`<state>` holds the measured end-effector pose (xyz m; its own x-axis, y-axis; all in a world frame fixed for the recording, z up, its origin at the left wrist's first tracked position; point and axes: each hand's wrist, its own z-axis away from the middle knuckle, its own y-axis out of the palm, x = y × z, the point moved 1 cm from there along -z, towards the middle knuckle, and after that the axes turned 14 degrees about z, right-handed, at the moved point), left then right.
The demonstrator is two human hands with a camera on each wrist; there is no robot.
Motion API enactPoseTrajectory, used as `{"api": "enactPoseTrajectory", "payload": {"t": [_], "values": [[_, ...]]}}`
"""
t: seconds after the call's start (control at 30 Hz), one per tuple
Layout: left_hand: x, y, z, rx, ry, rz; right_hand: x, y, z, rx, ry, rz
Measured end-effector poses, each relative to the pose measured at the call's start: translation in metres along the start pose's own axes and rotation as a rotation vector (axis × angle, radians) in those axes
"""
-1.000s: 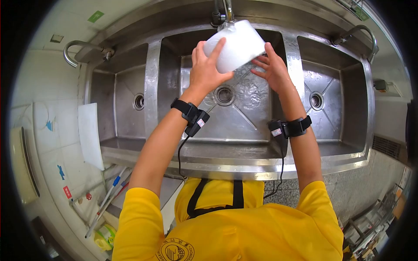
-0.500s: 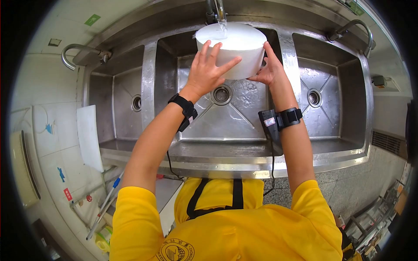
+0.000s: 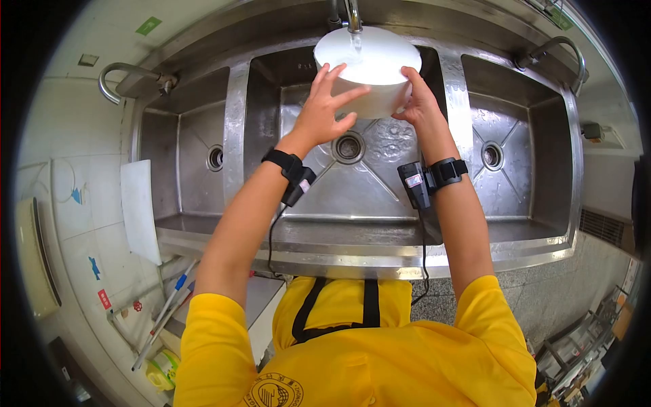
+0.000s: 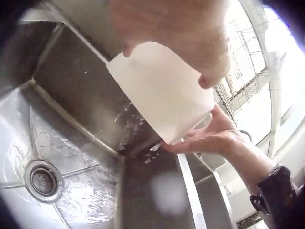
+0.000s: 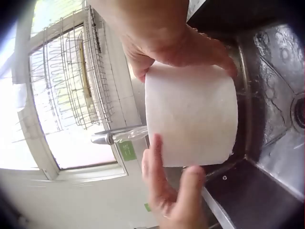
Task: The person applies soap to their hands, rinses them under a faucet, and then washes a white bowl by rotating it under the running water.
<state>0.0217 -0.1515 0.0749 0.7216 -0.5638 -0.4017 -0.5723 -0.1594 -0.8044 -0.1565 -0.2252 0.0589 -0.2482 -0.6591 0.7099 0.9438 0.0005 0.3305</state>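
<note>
A thick white drum-shaped block (image 3: 386,54) with a flat round top is held up over the middle sink basin (image 3: 339,197), tilted toward me. Tap water (image 3: 356,46) runs onto its top. My left hand (image 3: 317,114) touches its left side with spread, fairly straight fingers; the thumb stands away from it. With the thumb at the upper edge and the fingers beneath, my right hand (image 3: 425,107) grips the right side. In the right wrist view the block's pale curved wall (image 5: 193,114) shows between both hands. Drops fall beside it in the left wrist view.
The tap (image 3: 352,17) stands close above the block. A left basin (image 3: 200,156) and a right basin (image 3: 508,156) flank the middle one, each with its own curved tap. A white board (image 3: 140,210) leans at the left end. A drain (image 3: 349,147) lies below.
The block has turned from a steep sideways tilt to having its round top facing up under the water. My right hand has closed in from beside it to grip its right edge.
</note>
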Motion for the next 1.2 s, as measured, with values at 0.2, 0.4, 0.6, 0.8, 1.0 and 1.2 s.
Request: {"api": "enactPoseTrajectory", "payload": {"t": [0.2, 0.4, 0.6, 0.8, 1.0, 1.2], "values": [[0.02, 0.029, -0.019, -0.514, -0.719, 0.847, -0.016, -0.001, -0.019, -0.091, -0.124, 0.04], [0.016, 0.036, -0.035, -0.363, -1.239, 1.531, -0.032, -0.021, -0.025, -0.114, -0.22, -0.077], [0.03, 0.045, -0.025, -0.338, -1.337, 1.656, -0.042, -0.023, -0.006, -0.181, -0.246, 0.068], [0.048, 0.025, -0.002, -0.281, -1.26, 1.705, -0.055, -0.006, -0.004, 0.02, -0.275, 0.134], [0.045, 0.006, 0.037, -0.264, -1.337, 1.579, -0.085, -0.01, 0.006, 0.124, -0.177, 0.203], [0.032, 0.01, 0.054, -0.102, -1.22, 1.392, -0.1, -0.05, -0.011, -0.104, -0.103, 0.438]]}}
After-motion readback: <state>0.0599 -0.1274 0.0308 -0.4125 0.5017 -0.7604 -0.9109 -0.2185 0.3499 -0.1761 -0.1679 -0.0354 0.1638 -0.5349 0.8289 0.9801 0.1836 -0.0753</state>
